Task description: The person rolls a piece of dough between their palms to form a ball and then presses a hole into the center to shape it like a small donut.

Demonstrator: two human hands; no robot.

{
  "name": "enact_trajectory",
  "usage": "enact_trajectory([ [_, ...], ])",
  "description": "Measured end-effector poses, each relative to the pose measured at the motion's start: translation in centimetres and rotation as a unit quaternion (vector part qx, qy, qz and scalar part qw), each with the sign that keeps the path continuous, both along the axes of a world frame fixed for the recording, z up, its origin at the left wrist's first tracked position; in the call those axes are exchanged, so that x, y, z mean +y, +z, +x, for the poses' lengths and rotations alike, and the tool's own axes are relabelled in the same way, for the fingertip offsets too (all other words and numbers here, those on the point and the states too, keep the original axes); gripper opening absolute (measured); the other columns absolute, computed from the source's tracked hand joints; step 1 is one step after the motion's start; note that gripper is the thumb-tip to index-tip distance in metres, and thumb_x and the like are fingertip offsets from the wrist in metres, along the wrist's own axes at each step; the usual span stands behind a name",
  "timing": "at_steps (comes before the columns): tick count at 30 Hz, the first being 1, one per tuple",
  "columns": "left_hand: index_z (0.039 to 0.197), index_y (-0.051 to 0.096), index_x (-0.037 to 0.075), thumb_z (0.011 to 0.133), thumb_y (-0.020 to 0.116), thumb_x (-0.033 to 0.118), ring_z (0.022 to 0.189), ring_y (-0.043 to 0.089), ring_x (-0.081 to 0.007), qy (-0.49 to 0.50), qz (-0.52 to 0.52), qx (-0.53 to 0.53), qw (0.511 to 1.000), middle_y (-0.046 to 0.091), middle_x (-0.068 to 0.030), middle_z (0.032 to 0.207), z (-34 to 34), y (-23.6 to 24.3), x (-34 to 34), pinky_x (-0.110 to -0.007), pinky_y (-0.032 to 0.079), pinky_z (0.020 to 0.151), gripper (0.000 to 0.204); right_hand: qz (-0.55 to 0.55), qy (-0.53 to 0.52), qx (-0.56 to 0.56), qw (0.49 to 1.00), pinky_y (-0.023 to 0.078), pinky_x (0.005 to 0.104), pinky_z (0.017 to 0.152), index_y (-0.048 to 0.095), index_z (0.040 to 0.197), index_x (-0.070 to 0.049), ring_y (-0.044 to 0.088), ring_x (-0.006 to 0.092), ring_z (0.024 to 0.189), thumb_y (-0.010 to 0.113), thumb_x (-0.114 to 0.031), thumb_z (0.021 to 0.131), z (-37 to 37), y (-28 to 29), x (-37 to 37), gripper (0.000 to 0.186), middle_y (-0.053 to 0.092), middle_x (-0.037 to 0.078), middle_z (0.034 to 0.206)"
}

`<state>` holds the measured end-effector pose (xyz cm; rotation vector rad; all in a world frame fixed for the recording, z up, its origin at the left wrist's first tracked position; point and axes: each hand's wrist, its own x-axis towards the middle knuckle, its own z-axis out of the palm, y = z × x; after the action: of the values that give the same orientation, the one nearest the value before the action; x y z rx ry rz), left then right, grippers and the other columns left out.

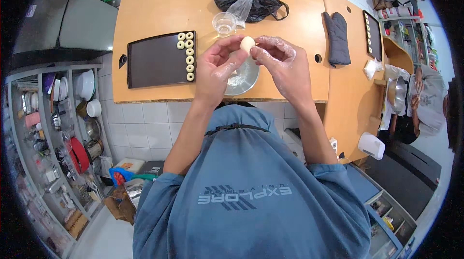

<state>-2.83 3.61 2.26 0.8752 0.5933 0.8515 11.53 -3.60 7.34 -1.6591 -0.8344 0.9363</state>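
Note:
A smooth, pale dough ball (pixel 247 44) is held up between the fingertips of both my hands. My left hand (pixel 218 65) pinches it from the left, thumb and fingers closed on it. From the right, my floury right hand (pixel 286 68) grips the same ball. Below them stands a metal bowl (pixel 248 79) with white flour in it, partly covered by my hands. To the left lies a dark baking tray (pixel 157 63). Several small dough rings (pixel 190 60) sit along its right side.
Beyond my hands are a clear plastic cup (pixel 224 23) and a black plastic bag (pixel 263 7). A grey oven mitt (pixel 337 39) lies to the right, before a second tray (pixel 373 36) with dough rings. Another person (pixel 425 97) holds a metal bowl at the far right.

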Motion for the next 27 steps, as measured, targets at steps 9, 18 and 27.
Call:
enact_trajectory([
  [9,0.125,0.063,-0.001,0.092,0.070,0.004,0.100,0.065,-0.0134,-0.041,-0.050,-0.033,0.997,0.069,-0.0094,0.111,0.1,-0.1,0.4,-0.026,0.053,0.090,0.035,0.037,0.037,-0.049,0.997,0.055,0.0302,0.081,0.070,0.114,0.005,0.072,0.0183,0.091,0.075,-0.017,0.087,0.4,-0.4,-0.2,0.035,0.075,0.017,0.098],
  [18,0.124,0.063,-0.002,0.091,0.070,0.004,0.101,0.064,-0.0131,-0.043,-0.044,-0.019,0.998,0.069,-0.0094,0.110,0.4,-0.1,0.2,-0.027,0.052,0.090,0.034,0.050,0.014,-0.097,0.994,0.057,0.0318,0.076,0.071,0.107,0.007,0.074,0.0209,0.085,0.072,-0.015,0.086,0.2,-0.7,-0.1,0.030,0.075,0.019,0.093],
  [27,0.125,0.061,-0.003,0.093,0.068,0.005,0.100,0.063,-0.0132,-0.050,-0.101,-0.050,0.992,0.067,-0.0088,0.110,0.4,-0.7,0.4,-0.027,0.051,0.091,0.033,0.059,0.031,-0.106,0.992,0.058,0.0318,0.076,0.070,0.110,0.006,0.075,0.0231,0.084,0.069,-0.013,0.084,0.4,-1.1,0.1,0.032,0.075,0.019,0.093],
])
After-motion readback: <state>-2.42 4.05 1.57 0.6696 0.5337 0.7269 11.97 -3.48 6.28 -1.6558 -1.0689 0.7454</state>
